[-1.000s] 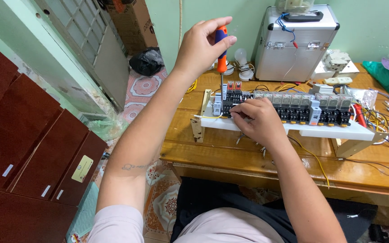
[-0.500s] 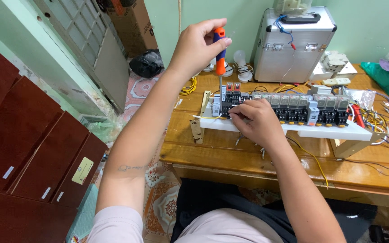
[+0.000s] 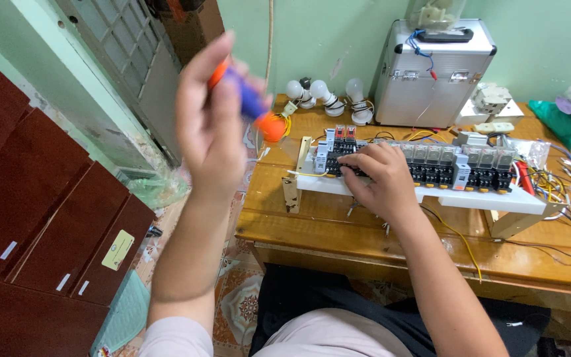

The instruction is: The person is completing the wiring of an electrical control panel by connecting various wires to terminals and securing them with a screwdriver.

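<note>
My left hand (image 3: 211, 119) is raised up to the left of the desk, blurred, gripping an orange and blue screwdriver (image 3: 249, 99) by its handle. My right hand (image 3: 377, 173) rests on the left part of a row of black and grey relay blocks (image 3: 431, 165) mounted on a white panel (image 3: 470, 195), fingers pressed on the terminals next to a yellow wire. The panel lies on a wooden desk (image 3: 338, 228).
A silver metal case (image 3: 431, 73) stands at the back of the desk beside three light bulbs (image 3: 325, 96). Loose wires and tools (image 3: 570, 182) lie at the right. Dark red cabinets (image 3: 41, 218) and a metal door (image 3: 133, 73) are on the left.
My left hand has lifted the screwdriver off the relay row and swung it up and left. The right hand stays on the terminals. The camera view has shifted.
</note>
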